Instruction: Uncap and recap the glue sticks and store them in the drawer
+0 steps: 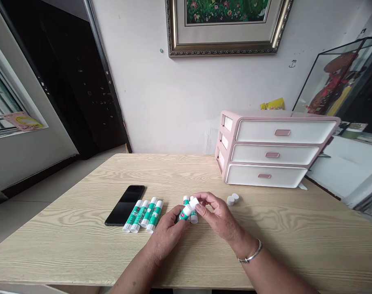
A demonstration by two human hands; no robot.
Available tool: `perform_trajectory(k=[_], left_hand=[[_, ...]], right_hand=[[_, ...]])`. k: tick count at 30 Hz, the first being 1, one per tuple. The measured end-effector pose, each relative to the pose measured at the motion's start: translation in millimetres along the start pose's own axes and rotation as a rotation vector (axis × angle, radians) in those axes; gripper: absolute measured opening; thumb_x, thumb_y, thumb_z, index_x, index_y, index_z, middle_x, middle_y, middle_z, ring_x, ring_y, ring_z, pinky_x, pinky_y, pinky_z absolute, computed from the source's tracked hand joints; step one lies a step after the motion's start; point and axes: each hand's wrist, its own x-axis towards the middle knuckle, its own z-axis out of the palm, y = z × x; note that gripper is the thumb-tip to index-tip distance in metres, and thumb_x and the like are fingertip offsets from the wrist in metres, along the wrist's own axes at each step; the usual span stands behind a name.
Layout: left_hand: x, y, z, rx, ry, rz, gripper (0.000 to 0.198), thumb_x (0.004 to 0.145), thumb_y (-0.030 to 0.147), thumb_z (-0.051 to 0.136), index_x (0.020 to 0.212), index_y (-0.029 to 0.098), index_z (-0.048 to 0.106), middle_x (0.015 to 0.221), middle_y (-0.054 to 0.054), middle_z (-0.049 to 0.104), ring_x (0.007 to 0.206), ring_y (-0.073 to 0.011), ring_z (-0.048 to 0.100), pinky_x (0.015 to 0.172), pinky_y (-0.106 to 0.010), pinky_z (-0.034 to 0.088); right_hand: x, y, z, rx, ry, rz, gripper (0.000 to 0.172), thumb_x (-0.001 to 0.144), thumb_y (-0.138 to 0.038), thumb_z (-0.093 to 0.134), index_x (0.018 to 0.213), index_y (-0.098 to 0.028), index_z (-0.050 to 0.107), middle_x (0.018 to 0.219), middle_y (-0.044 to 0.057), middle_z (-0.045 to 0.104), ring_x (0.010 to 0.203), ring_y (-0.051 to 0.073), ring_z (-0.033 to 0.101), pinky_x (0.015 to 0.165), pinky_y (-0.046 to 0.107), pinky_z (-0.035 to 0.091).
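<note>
My left hand grips the body of a green and white glue stick held tilted just above the wooden table. My right hand pinches the white cap end of that same stick. Under my hands two more glue sticks show in part. A row of several glue sticks lies side by side to the left, next to a black phone. Two loose white caps sit on the table to the right of my hands.
A pink and white three-drawer organiser stands at the back right of the table, all drawers closed. A framed picture hangs on the wall behind. A glass case stands at the right, a dark doorway at the left.
</note>
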Motion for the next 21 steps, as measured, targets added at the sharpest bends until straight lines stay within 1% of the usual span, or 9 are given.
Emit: perform_trajectory(k=[2,7,10,13,16,19,21], left_hand=[[-0.6,1.7,0.3,0.013,0.004,0.007,0.023,0.081,0.024,0.052,0.099,0.018,0.065,0.068,0.004,0.050,0.064,-0.0143,0.044,0.062,-0.025,0.034],[-0.8,2.0,1.3,0.011,0.019,-0.005,0.025,0.077,0.022,0.053,0.097,0.019,0.068,0.068,0.004,0.052,0.065,-0.0146,0.043,0.064,-0.025,0.034],[-0.8,1.1,1.5,0.009,0.024,0.004,0.027,0.077,0.021,0.053,0.099,0.018,0.069,0.070,0.004,0.054,0.066,-0.0146,0.043,0.065,-0.025,0.034],[-1.1,1.5,1.2,0.006,0.015,0.011,0.029,0.078,0.021,0.052,0.101,0.018,0.069,0.071,0.004,0.056,0.065,-0.0147,0.044,0.065,-0.025,0.034],[-1.7,3.7,0.6,0.009,-0.002,0.009,0.025,0.078,0.022,0.052,0.097,0.018,0.069,0.070,0.003,0.056,0.066,-0.0149,0.045,0.065,-0.025,0.035],[-2.5,5.5,0.1,-0.018,-0.016,0.037,0.018,0.083,0.028,0.053,0.087,0.017,0.067,0.071,0.001,0.057,0.068,-0.0159,0.047,0.064,-0.025,0.036],[-2.7,4.1,-0.3,-0.055,-0.001,0.077,0.024,0.087,0.038,0.054,0.084,0.017,0.065,0.076,0.000,0.059,0.070,-0.0164,0.048,0.064,-0.025,0.037]], right_hand=[[-0.9,-1.0,0.0,-0.034,-0.006,-0.040,0.024,0.094,-0.031,0.062,0.116,-0.022,0.068,0.107,0.005,0.069,0.088,0.015,0.061,0.086,0.031,0.052],[-2.3,-0.8,0.6,-0.083,-0.006,-0.093,0.024,0.093,-0.027,0.063,0.117,-0.023,0.068,0.107,0.006,0.068,0.095,0.017,0.062,0.085,0.031,0.053],[-2.8,0.2,1.2,-0.103,-0.009,-0.134,0.025,0.092,-0.025,0.064,0.117,-0.024,0.068,0.105,0.006,0.068,0.097,0.017,0.062,0.088,0.032,0.052],[-2.9,0.7,3.8,-0.112,-0.033,-0.164,0.026,0.091,-0.024,0.066,0.117,-0.025,0.068,0.103,0.005,0.068,0.098,0.018,0.062,0.091,0.034,0.052],[-3.3,0.6,8.1,-0.112,-0.060,-0.171,0.025,0.091,-0.025,0.067,0.116,-0.025,0.068,0.099,0.004,0.067,0.097,0.018,0.062,0.090,0.034,0.052],[-5.5,0.1,12.2,-0.131,-0.072,-0.179,0.028,0.092,-0.025,0.066,0.119,-0.027,0.067,0.100,0.004,0.068,0.099,0.018,0.061,0.093,0.035,0.052],[-7.7,-0.3,13.9,-0.138,-0.082,-0.180,0.030,0.092,-0.025,0.065,0.122,-0.027,0.066,0.106,0.005,0.068,0.101,0.018,0.061,0.093,0.035,0.052]])
